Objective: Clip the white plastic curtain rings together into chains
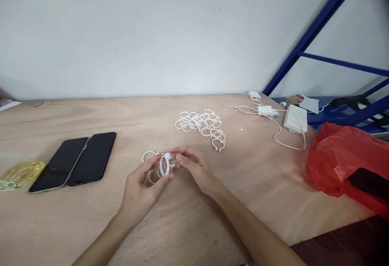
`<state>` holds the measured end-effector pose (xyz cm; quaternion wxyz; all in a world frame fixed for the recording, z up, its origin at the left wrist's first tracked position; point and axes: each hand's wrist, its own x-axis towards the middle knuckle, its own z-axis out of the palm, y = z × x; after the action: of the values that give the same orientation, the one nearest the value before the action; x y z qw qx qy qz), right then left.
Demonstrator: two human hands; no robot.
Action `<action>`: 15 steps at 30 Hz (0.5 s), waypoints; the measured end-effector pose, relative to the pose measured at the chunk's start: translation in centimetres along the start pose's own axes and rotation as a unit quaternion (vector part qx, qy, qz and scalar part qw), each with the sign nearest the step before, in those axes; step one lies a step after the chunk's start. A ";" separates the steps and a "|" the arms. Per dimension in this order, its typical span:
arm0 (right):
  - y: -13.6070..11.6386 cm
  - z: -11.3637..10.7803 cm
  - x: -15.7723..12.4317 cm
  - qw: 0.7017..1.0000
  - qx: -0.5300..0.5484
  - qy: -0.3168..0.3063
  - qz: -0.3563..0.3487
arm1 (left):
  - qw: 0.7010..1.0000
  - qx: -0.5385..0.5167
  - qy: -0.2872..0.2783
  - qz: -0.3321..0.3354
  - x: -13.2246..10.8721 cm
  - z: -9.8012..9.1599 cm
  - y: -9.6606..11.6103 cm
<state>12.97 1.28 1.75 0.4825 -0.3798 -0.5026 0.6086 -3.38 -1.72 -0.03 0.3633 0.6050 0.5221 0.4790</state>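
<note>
Near the front middle of the table, my left hand (141, 187) pinches a white plastic curtain ring (164, 165) upright between thumb and fingers. My right hand (196, 167) meets it from the right, its fingers closed at the knobbed clasp on top of the ring. Its fingertips partly cover whatever they grip there. Under and behind my left fingers lie a few more white rings (148, 155), partly hidden. Farther back, a loose pile of several similar open-ended rings (199, 122) rests on the wood.
Two dark phones (91, 158) lie side by side at left, beside a yellow-tinted clear plastic packet (22, 175). White chargers (266, 111) with a looping cable and a white box (296, 119) sit at back right. A red plastic bag (340, 156) covers the table's right edge.
</note>
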 end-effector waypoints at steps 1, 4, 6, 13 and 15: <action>0.0 0.1 0.0 1.000 0.003 -0.006 -0.001 | 1.000 0.021 0.004 0.015 0.0 0.0 -0.1; 0.3 0.3 0.0 0.999 0.033 -0.036 -0.006 | 0.995 0.075 0.008 0.067 -0.2 -0.2 -0.2; 0.6 0.5 0.0 0.997 0.056 -0.050 -0.005 | 0.991 0.095 0.014 0.096 -0.2 -0.3 -0.2; 1.4 0.6 0.0 0.995 0.091 -0.046 0.018 | 0.976 0.146 0.024 0.159 -0.3 -0.4 -0.1; 1.3 0.5 0.0 0.995 0.086 -0.044 0.021 | 0.975 0.148 0.022 0.166 -0.4 -0.3 -0.1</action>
<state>12.17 1.11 0.55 0.4778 -0.3203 -0.4615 0.6754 -3.72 -2.07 -0.09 0.1730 0.7196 0.4875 0.4632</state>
